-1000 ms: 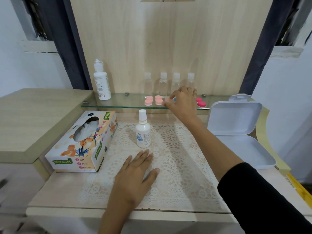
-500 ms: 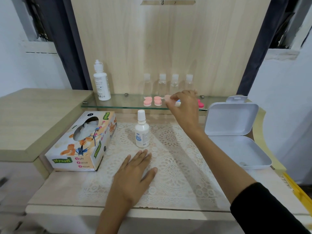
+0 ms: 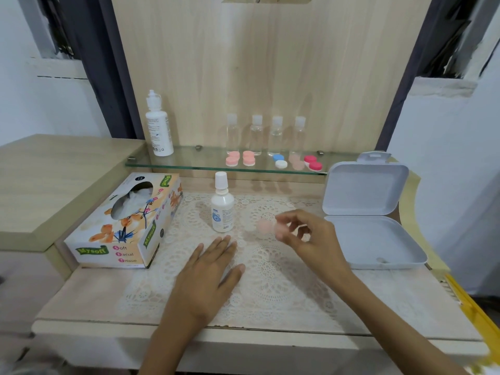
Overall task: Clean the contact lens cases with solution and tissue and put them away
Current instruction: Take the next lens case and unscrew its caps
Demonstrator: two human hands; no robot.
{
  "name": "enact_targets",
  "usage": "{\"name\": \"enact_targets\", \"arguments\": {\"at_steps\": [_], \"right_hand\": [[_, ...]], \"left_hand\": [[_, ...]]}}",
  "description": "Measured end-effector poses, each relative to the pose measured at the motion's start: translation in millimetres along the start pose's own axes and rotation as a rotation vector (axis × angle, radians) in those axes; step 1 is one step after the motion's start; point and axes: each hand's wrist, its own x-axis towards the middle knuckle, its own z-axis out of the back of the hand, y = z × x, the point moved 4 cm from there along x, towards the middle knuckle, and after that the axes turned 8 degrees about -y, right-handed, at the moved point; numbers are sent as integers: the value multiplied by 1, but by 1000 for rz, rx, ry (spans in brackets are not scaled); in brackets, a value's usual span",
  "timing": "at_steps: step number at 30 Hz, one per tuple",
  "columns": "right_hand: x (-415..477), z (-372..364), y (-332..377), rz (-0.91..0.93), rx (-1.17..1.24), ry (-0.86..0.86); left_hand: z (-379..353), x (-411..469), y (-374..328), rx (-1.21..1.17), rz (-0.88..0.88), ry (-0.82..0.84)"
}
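Note:
My right hand (image 3: pixel 311 239) hovers over the lace mat, pinching a pale pink contact lens case (image 3: pixel 267 226), blurred by motion. My left hand (image 3: pixel 208 274) lies flat and open on the mat. A small white solution bottle (image 3: pixel 222 209) stands just behind my left hand. On the glass shelf (image 3: pixel 189 165) sit several more cases: two pink ones (image 3: pixel 232 160), a blue and white one (image 3: pixel 280 161), a pale pink one (image 3: pixel 296 161) and a red one (image 3: pixel 313 162). A tissue box (image 3: pixel 127 223) lies at the left.
An open white plastic box (image 3: pixel 378 239) stands at the right, lid up. A tall white bottle (image 3: pixel 158 125) and several small clear bottles (image 3: pixel 266 133) stand on the shelf against the wooden back panel. A lower wooden surface (image 3: pixel 54 171) lies to the left.
My right hand has come down from the shelf to over the mat, carrying a pale pink case. My left hand has stayed flat on the mat.

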Motion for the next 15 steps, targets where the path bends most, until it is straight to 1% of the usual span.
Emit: {"name": "enact_targets", "arguments": {"at_steps": [2,5,7,11,13,15], "right_hand": [[-10,-3,-13,-13,-39,77],[-19,-6,-27,-67,-40,140],[-21,-7,-30,-78,-43,141],[-23,-8,-29,-25,-77,145],[-24,-8,-27,15,-93,147],[-24,-8,-27,28,-92,149]], "left_hand": [[0,0,1,2,-5,-9],[0,0,0,-20,-14,-17],[3,-2,-2,-89,-9,-54],[11,-2,-1,-227,31,-200],[15,0,0,-255,39,-222],[19,4,-2,-259,40,-209]]}}
